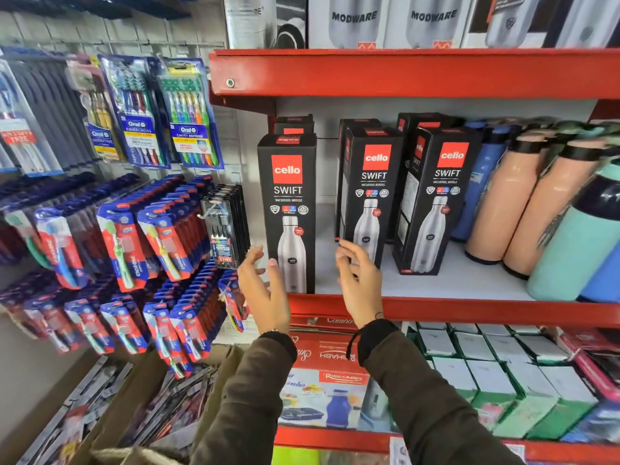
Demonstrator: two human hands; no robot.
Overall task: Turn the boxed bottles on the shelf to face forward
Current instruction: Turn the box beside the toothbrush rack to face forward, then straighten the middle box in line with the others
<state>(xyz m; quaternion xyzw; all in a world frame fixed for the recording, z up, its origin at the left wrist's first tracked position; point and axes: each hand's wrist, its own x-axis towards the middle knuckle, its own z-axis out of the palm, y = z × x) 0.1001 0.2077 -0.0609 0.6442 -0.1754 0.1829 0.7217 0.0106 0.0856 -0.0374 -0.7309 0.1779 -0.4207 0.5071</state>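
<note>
Left hand [265,290] and right hand [360,283] open, empty, flanking leftmost Cello Swift box [288,213] on red shelf [469,312].

shelf [436,310]: red edge, three black boxed bottles upright in front row
left box [288,213]: front faces out
left hand [265,290]: fingers spread, beside left box
right hand [360,283]: fingers spread, before middle box [369,196]

Both arms raised, left hand [265,290] & right hand [359,280] spread, palms facing, seemingly no grip.
</note>
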